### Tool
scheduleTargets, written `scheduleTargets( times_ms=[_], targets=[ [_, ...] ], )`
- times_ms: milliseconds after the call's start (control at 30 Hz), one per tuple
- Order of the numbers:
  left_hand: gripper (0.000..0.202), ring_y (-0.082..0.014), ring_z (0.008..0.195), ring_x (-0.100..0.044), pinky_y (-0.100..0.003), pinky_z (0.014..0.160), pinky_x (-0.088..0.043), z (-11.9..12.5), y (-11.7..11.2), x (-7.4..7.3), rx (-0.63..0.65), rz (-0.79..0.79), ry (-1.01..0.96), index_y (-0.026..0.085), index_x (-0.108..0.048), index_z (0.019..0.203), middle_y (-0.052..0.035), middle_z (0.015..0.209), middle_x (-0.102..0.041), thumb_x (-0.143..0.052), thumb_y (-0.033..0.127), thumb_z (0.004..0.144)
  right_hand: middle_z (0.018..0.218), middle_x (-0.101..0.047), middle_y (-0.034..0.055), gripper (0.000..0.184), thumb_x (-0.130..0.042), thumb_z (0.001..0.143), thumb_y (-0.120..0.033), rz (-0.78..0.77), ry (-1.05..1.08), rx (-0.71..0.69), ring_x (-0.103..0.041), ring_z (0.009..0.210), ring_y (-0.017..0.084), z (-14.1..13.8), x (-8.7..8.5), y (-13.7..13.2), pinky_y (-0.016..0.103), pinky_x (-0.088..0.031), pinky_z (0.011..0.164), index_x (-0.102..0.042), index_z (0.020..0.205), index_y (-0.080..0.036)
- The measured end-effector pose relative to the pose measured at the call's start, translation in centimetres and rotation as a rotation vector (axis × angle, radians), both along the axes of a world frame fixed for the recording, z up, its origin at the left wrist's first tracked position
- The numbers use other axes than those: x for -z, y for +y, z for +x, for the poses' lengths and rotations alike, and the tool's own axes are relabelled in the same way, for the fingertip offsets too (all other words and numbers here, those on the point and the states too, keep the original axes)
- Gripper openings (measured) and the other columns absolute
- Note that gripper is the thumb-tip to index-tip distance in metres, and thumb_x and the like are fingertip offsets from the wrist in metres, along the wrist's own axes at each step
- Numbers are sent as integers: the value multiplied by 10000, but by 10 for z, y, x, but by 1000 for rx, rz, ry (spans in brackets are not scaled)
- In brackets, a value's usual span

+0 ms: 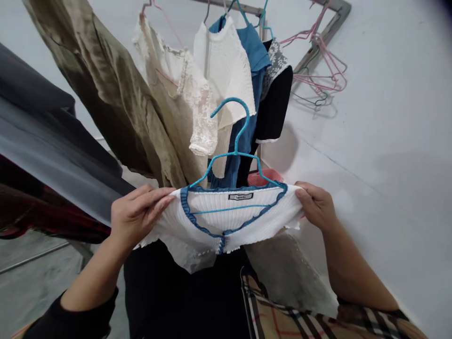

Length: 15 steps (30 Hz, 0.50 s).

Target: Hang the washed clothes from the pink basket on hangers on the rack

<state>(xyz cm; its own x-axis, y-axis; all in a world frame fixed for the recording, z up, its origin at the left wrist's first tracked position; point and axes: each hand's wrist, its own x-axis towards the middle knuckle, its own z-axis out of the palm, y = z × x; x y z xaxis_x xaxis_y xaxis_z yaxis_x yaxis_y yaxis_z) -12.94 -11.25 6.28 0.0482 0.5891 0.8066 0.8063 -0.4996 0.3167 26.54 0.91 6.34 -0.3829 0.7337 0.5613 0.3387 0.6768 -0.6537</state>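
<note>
White ribbed top (222, 220) is sitting on a blue hanger (236, 153), spread between two hands before the wearer's body. From my distant feed I'm seeing the left hand (136, 212) pinching one shoulder, the right hand (316, 205) pinching the other, cloth between thumb and fingers. I'm judging that light, even tension is suiting the knit: keeping shoulders level, hook centred over the neck label (240, 196), blue trim (185, 207) unstretched. Hanger ends are disappearing inside the shoulders, so I'm not telling how they're seating. Label lettering is looking too small to read. Farther off, the top is covering part of a pink basket (264, 176); hanging garments (229, 52) are overlapping, and olive cloth (116, 89) is running off the upper edge.
</note>
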Motion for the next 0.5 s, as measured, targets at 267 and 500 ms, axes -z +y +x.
scheduleTargets(
  times_ms=[267, 500],
  targets=[
    [170, -72, 481, -556, -170, 462, -416, 10, -4, 10, 40, -94, 89, 268, -779, 931, 28, 594, -627, -650, 370, 886, 778, -657, 57, 332, -476, 972, -412, 104, 43, 49, -626, 743, 184, -12, -16, 0, 321, -515, 710, -672, 805, -203],
    [118, -95, 456, -512, -229, 448, -402, 7, -6, 7, -112, -57, -105, 310, -769, 899, 35, 564, -592, -659, 344, 874, 1107, -692, 94, 418, -619, 891, -450, 52, -282, -129, -647, 1018, 226, 1, -16, 4, 350, -514, 881, -626, 1239, -218]
  ],
)
